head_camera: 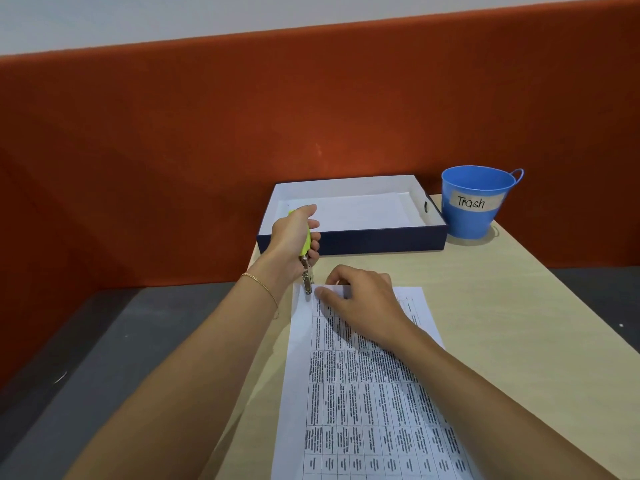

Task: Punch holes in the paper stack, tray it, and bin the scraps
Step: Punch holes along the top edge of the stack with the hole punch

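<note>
Two hands share this step. The left hand (294,237) is wrapped fully round the green handles of the hole punch (306,268), fingers curled tight. The punch's metal nose sits at the upper left corner of the paper stack (363,393), at centre frame. Whether the nose has bitten through the sheets cannot be told. The right hand (360,303) rests on the stack just beside the punch, fingers loosely bent, pressing down and gripping nothing.

Recommended: press the sheets flat so the edges stay aligned, seat the margin fully in the nose, then squeeze in one firm stroke.

The stack lies on the table (502,306). The tray (346,242) stands just beyond it, and the blue bucket (474,220) marked Trash is at upper right.
</note>
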